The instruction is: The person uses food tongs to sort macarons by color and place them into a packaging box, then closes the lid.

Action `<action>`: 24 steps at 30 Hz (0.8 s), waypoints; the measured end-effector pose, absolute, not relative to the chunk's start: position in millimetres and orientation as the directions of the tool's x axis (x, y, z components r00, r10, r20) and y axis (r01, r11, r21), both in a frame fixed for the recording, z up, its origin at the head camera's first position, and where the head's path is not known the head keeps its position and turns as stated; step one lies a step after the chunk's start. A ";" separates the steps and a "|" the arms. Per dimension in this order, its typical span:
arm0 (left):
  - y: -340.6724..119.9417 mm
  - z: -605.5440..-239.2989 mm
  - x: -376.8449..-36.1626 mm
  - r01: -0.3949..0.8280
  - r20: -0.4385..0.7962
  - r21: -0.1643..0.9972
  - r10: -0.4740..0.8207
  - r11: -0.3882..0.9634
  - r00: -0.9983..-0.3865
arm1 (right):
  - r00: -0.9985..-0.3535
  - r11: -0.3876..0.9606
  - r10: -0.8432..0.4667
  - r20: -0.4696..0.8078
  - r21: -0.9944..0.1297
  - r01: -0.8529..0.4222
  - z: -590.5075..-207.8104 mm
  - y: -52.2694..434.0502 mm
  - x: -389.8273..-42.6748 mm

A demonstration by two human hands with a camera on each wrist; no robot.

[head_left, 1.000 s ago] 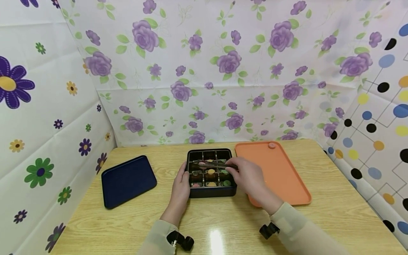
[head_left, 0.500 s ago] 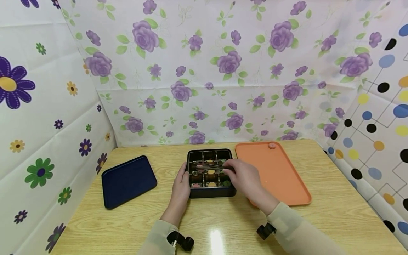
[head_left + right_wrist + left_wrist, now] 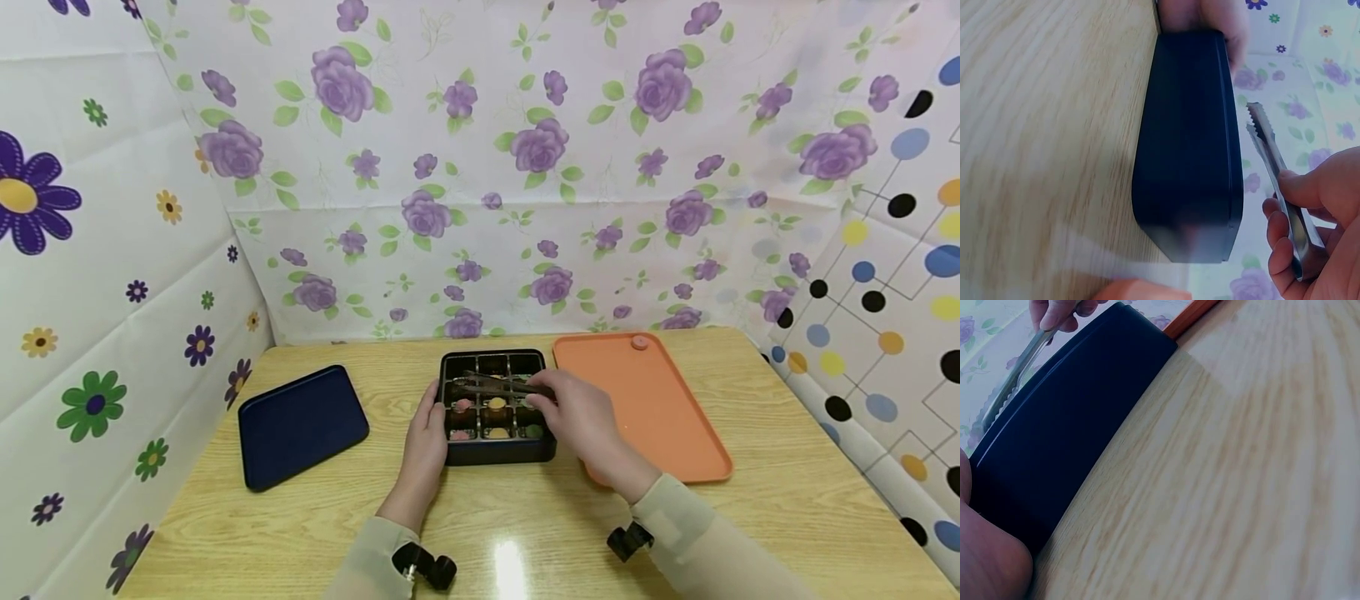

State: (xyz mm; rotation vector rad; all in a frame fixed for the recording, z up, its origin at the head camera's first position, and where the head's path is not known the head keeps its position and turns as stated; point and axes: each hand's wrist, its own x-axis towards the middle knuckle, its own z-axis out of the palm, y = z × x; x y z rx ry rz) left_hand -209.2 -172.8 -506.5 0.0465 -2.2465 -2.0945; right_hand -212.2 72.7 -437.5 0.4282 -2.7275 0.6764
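The right hand (image 3: pixel 585 412) is gripping the tongs (image 3: pixel 1300 228) over the black box (image 3: pixel 498 452), and the tong tips are a little apart. The left hand (image 3: pixel 427 442) rests along the box's left side, not clenched. The box sits on the table (image 3: pixel 300 533) with a pink piece (image 3: pixel 462 405) and a yellow piece (image 3: pixel 497 403) side by side inside. An orange tray (image 3: pixel 652 408) is just to the right

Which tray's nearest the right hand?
Orange tray, right of the box: right hand overlaps its left edge in head view. Navy tray lies beyond left hand.
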 end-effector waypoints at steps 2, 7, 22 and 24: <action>-172.6 -506.1 -208.8 0.024 0.029 0.997 -0.068 0.069 -0.997 | -0.914 0.849 -0.203 0.351 -0.402 -0.343 -437.0 76.8 -212.6; -172.5 -506.0 -209.0 0.030 0.034 0.997 -0.064 0.069 -0.997 | -0.925 0.857 -0.170 0.340 -0.412 -0.308 -435.6 89.1 -213.4; -172.5 -506.0 -208.8 0.029 0.034 0.997 -0.070 0.071 -0.997 | -0.936 0.870 -0.112 0.334 -0.422 -0.254 -432.9 136.3 -217.9; -172.5 -506.2 -208.9 0.030 0.035 0.997 -0.069 0.072 -0.997 | -0.937 0.876 -0.107 0.332 -0.415 -0.247 -433.4 144.1 -218.6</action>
